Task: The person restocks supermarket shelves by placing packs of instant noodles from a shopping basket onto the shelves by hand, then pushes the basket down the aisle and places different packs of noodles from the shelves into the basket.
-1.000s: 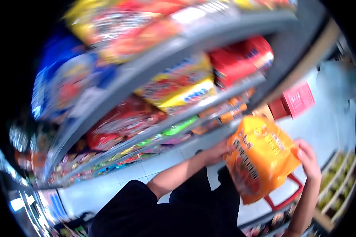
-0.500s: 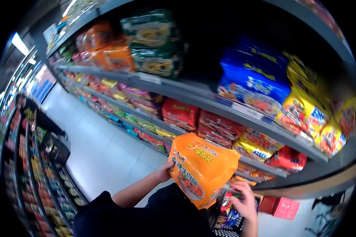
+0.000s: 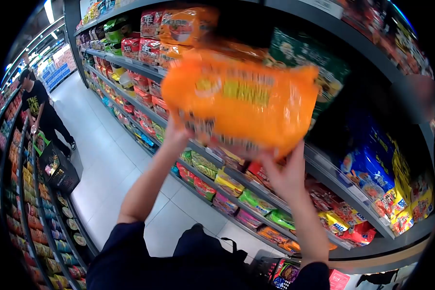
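A large orange multi-pack of instant noodles [image 3: 241, 101] is raised in front of the upper shelf, slightly blurred by motion. My left hand [image 3: 178, 135] grips its lower left corner, the fingers partly hidden by the pack. Under the lower right side, my right hand [image 3: 287, 171] supports it with the thumb spread. Behind the pack, more orange noodle packs [image 3: 186, 26] stand on the shelf to the left. Dark green noodle packs [image 3: 302, 58] show just to its right.
Farther right on that shelf sit blue packs [image 3: 367, 157] and yellow packs [image 3: 403, 208]. Lower shelves [image 3: 217, 154] hold many coloured packs. A shopping basket [image 3: 268, 268] with goods is by my right side. Down the aisle a person [image 3: 38, 106] stands beside a black basket [image 3: 58, 169].
The orange pack has moved up from waist height to the upper shelf. My right hand, apart from it before, now holds it too. My view has turned left.
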Available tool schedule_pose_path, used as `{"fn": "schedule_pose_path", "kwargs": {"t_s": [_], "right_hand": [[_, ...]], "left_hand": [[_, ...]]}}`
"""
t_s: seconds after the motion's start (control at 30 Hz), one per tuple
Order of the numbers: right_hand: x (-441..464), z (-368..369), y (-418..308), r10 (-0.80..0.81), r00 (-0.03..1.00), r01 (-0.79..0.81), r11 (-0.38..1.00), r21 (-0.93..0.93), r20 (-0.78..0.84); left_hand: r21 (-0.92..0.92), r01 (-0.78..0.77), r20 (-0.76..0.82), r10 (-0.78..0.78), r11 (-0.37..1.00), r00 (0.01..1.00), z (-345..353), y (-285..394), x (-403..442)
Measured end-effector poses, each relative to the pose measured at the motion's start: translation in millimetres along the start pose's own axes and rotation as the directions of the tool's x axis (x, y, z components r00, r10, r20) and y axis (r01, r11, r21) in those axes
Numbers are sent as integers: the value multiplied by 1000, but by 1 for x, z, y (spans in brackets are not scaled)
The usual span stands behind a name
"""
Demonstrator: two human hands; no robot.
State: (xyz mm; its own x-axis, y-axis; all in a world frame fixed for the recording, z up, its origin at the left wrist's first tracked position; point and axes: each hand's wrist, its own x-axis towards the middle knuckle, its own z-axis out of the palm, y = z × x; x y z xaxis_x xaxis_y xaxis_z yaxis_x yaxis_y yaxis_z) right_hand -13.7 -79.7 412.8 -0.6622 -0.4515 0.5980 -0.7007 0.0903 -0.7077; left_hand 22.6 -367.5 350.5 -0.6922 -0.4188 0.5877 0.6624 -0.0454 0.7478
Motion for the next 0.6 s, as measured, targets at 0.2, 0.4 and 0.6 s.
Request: {"fn": "schedule_pose_path", "kwargs": {"t_s": [0.2,0.4,0.6], "right_hand": [[174,70,16,-396,902,340,897,-282,-173],[206,98,27,-247,900,177,960,-217,-360],[237,94,18,-279,859,189,952,-241,-429]], "left_hand": [[507,-314,130,289,803,949,-57,23,197],[530,-436,163,417,727,894,-28,0,225],[496,-406,117,404,768,907,-11,-3,246]]}}
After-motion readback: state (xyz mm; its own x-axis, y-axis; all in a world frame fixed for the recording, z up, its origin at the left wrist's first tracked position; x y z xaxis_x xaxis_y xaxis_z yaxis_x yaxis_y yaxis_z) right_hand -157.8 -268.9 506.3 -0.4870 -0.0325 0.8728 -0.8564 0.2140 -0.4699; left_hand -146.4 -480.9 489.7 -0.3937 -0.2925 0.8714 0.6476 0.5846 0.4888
